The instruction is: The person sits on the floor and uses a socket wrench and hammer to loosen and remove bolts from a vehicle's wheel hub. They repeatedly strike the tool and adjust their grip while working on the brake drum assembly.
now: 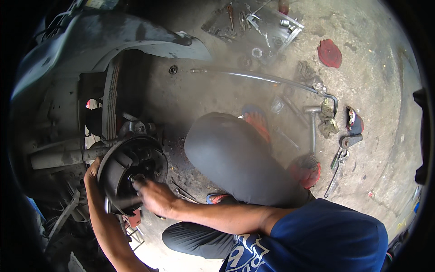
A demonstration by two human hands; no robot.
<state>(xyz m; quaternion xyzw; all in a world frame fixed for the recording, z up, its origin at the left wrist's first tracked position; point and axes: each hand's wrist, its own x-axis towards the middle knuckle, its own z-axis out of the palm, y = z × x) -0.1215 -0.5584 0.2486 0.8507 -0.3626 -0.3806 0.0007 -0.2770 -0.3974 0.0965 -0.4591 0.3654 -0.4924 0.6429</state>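
Note:
At the left stands a round, dark brake backing plate [113, 170] with its hub side toward me, mounted on the end of an axle tube [56, 159]. My left hand [94, 168] reaches round the plate's far-left rim, and its fingers are hidden behind it. In front of the hub, my right hand [155, 198] is closed, with the fingertips close to a small metal piece [137, 177] at the centre. A blurred streak beside these fingers may be a tool; its kind does not show.
A grey vehicle fender [131, 38] arches above the axle. On the floor lie a long bent metal bar [253, 74], a hammer-like tool [313, 129], a ratchet-like tool [351, 141], a red cloth [329, 53] and a tray [290, 38] of tools. My bent knee [217, 145] is right of the plate.

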